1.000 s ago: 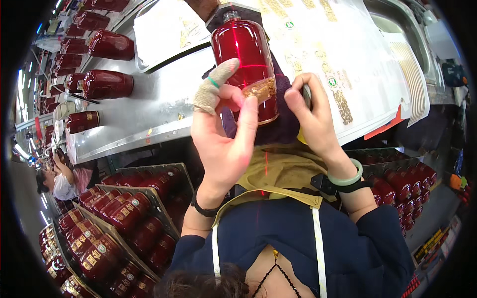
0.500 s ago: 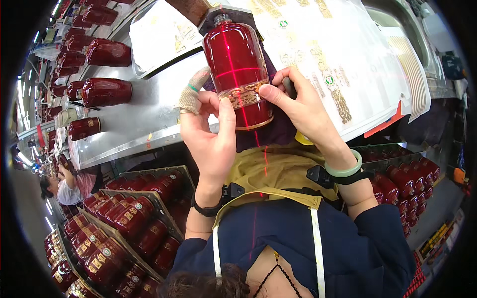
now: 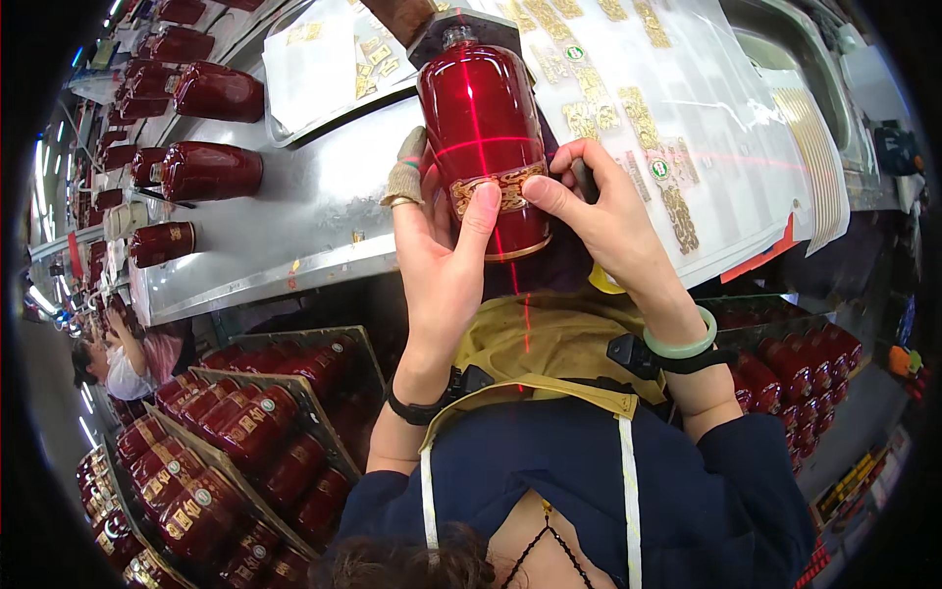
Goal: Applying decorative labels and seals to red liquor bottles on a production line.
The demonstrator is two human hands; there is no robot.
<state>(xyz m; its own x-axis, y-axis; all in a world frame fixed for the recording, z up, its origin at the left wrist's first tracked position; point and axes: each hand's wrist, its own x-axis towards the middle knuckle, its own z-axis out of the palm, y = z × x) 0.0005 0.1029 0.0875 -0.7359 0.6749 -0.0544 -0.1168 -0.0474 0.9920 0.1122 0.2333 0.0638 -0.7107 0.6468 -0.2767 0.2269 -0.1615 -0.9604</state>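
A glossy red bottle (image 3: 483,113) lies tilted in front of me, its neck toward a dark block (image 3: 466,20). Around its lower part runs an ornate gold decal band (image 3: 512,187). My left hand (image 3: 442,280) grips the bottle from the left, thumb pressing on the band. A cloth cover sits on one of its fingers. My right hand (image 3: 616,231) presses its thumb on the band's right end. Its curled fingers hold a dark, rounded object (image 3: 586,181), mostly hidden. Red laser lines cross the bottle.
White sheets with gold decals (image 3: 677,216) cover the right of the metal table (image 3: 324,211). A tray (image 3: 285,133) with decal pieces stands at the back left. Red bottles (image 3: 216,172) line the left side. Crates (image 3: 245,501) of bottles stand below. Another person (image 3: 123,363) works far left.
The bottle and my left hand have shifted slightly right. My left thumb has moved from the band's left end toward its middle. The right thumb stays on the band.
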